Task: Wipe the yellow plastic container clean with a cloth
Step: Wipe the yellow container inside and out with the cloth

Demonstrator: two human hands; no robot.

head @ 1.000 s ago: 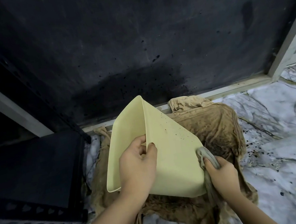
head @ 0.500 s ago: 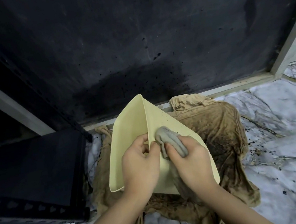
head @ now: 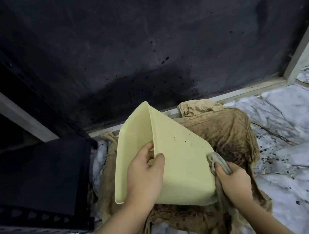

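One black rack [head: 28, 175] stands at the left on the marbled floor [head: 294, 146], its shelf edge pierced with a row of holes. One dark wall panel [head: 138, 39] fills the far side, spattered with black specks and a darker wet patch low down.

Two hands are in view, and one yellow plastic container [head: 181, 165] is held between them, lifted and tilted above a brown cloth [head: 228, 132] spread on the floor near the wall's base. The left hand [head: 145, 180] grips the container's near rim, thumb on the outer wall and fingers curled inside the opening. The container is pale yellow, smooth, with rounded corners and slightly flared walls; its open mouth faces left and its flat outer side faces up and right. That side carries a scatter of small dark specks along its upper part, while the lower part looks plain.

The right hand [head: 233, 179] is closed around one grey cloth [head: 220, 164], bunched in the fingers and pressed against the container's right corner, with a tail of it hanging below the hand. Right of the brown cloth, dark specks dot the floor.
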